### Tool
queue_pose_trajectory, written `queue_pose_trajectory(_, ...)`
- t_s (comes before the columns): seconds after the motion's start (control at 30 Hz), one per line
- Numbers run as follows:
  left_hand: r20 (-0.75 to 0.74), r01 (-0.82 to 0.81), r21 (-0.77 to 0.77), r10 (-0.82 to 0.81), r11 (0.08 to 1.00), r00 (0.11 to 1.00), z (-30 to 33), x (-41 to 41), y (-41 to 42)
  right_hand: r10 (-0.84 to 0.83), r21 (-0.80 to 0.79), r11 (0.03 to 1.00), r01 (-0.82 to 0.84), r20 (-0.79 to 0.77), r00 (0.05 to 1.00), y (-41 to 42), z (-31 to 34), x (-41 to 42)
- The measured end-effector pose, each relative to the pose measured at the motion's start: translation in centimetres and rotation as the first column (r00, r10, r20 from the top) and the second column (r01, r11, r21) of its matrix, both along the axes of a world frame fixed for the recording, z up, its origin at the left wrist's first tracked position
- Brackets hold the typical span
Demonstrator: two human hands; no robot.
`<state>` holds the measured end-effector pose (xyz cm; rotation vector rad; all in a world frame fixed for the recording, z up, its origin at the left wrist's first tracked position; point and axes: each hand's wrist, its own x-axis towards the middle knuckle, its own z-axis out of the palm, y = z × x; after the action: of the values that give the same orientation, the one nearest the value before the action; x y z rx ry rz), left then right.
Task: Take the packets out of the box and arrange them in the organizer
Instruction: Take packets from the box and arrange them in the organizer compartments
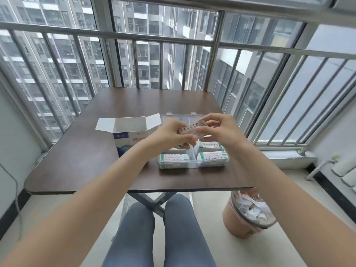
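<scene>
Here, a stack of packets (192, 128) is pinched between the left hand (171, 134) and right hand (217, 130), above the clear organizer (193, 159); more packets are seen inside it. The open box (131, 132) is left of the left hand.

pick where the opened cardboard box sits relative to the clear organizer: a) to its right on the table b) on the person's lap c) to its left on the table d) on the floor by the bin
c: the box stands with its flaps open on the table, directly left of the organizer, which lies under both hands.
</scene>
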<state>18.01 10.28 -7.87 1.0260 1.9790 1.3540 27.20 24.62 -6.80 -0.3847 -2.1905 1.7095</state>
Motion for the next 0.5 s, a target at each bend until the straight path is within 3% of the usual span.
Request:
queue_pose_trajectory(0.13,0.241,0.016,0.003,-0.016,1.000,0.970,-0.8,0.9,1.1,-0.064,-0.006,0.998,0.064,0.037,0.997,1.7,-0.8,1.0)
queue_pose_trajectory(0.5,0.211,-0.240,0.083,0.218,0.967,0.953,-2.4,1.1,2.7,-0.087,-0.126,0.988,0.093,0.051,0.995,3.1,-2.1,1.4)
